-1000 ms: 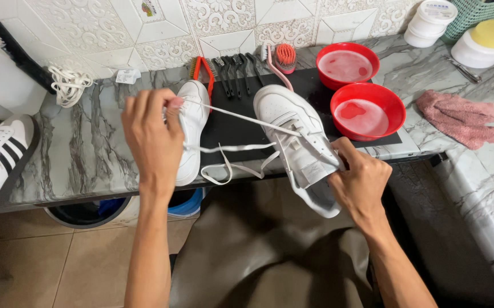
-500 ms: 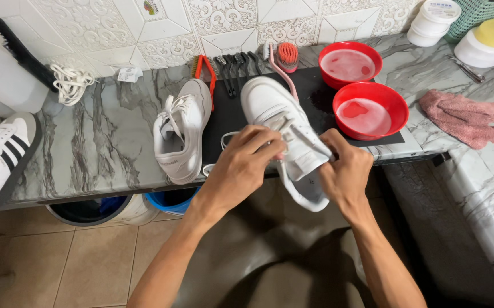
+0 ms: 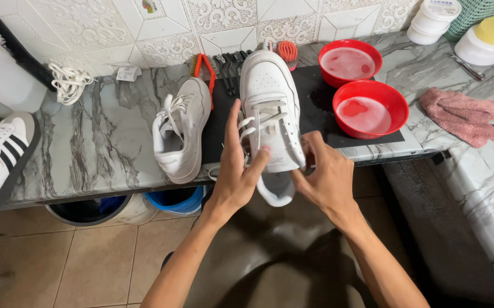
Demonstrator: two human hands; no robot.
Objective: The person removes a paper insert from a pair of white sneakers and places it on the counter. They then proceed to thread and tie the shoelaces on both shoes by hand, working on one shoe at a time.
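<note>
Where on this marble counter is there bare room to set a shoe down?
Bare marble lies between the lace bundle and the lying white shoe. The black mat is crowded: held shoe, red bowls, brushes.

Left hand (image 3: 240, 171) and right hand (image 3: 327, 174) raised, fingers seemingly pinching.
</note>
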